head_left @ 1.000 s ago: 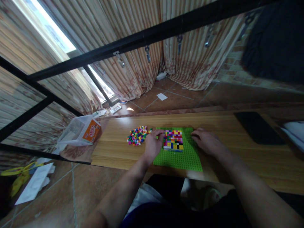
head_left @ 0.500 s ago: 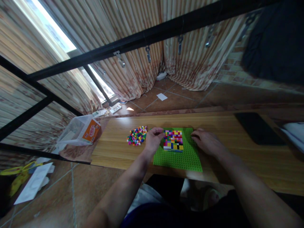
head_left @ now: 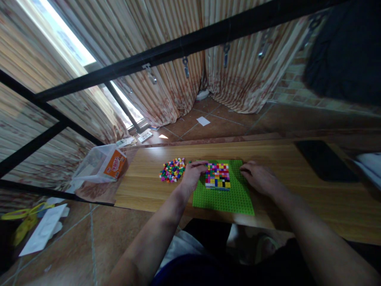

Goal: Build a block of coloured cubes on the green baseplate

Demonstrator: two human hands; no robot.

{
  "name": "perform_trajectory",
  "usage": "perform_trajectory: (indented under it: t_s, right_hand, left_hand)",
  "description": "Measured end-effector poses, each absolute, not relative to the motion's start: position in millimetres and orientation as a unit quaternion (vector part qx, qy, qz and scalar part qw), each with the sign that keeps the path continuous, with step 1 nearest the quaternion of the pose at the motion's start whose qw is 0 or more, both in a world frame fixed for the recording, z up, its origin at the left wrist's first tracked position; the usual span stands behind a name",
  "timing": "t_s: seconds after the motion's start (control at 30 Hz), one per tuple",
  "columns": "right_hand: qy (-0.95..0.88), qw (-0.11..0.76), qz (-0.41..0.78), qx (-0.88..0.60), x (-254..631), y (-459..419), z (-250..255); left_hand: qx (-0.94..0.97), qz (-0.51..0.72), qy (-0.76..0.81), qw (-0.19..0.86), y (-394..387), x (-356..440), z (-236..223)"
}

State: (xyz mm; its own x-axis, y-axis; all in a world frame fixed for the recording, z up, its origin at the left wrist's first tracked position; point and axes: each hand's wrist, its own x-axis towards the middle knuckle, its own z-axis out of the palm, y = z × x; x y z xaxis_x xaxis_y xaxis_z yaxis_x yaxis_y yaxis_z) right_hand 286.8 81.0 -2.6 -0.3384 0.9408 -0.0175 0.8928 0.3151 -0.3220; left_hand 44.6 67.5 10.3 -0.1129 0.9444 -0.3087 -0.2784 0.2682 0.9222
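Note:
A green studded baseplate (head_left: 223,203) lies on the wooden table. On its upper middle sits a square patch of small multicoloured toy bricks (head_left: 218,175), packed in rows. My left hand (head_left: 193,174) is at the patch's upper left edge, its fingers drawn together; anything between the fingertips is too small to make out. Over at the baseplate's right edge rests my right hand (head_left: 258,178), fingers curled against the rim, and what they may hold is hidden. Left of my left hand lies a heap of loose bricks (head_left: 172,171) in mixed colours.
At the table's left end stands a clear plastic box (head_left: 97,161) with an orange label. A flat black object (head_left: 323,161) lies on the wooden table (head_left: 143,186) at the right. Beyond runs a black metal bar (head_left: 166,49) with clips, in front of striped curtains (head_left: 175,24).
My left hand has shifted slightly right, and its fingers have flattened down against the left edge of the brick patch. My right hand stays at the baseplate's edge.

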Motion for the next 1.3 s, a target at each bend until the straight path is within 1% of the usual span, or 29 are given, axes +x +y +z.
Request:
perform_trajectory:
  t_s: [0.2,0.37,0.57,0.77,0.87,0.93,1.03,1.2,1.3]
  right_hand:
    - [-0.808,0.093,0.132,-0.566,287.6,82.3,-6.8]
    - [-0.809,0.092,0.130,-0.566,287.7,83.2,-8.4]
    - [-0.808,0.104,0.133,-0.565,289.8,83.2,-10.7]
    - [-0.812,0.109,0.135,-0.557,293.0,84.8,-15.4]
    - [-0.811,0.105,0.132,-0.560,292.9,85.2,-15.6]
    - [-0.811,0.105,0.131,-0.560,292.8,85.4,-15.9]
    - [-0.812,0.108,0.126,-0.559,293.0,85.7,-17.4]
    - [-0.815,0.112,0.122,-0.555,294.1,85.1,-18.8]
    - [-0.815,0.116,0.123,-0.555,293.9,84.1,-17.9]
  left_hand:
    - [0.300,0.510,0.541,0.598,71.2,42.6,5.3]
    - [0.327,0.508,0.534,0.592,70.2,41.0,2.3]
    - [0.380,0.524,0.526,0.551,60.8,36.9,-2.7]
    - [0.450,0.509,0.606,0.415,41.6,5.9,-15.6]
    - [0.481,0.494,0.655,0.309,31.4,-22.9,-14.4]
    - [0.505,0.453,0.699,0.224,25.9,-41.4,-10.6]
    - [0.560,0.357,0.733,0.148,19.5,-58.9,-5.2]
    - [0.636,0.264,0.722,0.063,13.0,-56.5,-4.9]
    - [0.665,0.222,0.712,0.032,12.6,-51.0,-6.4]
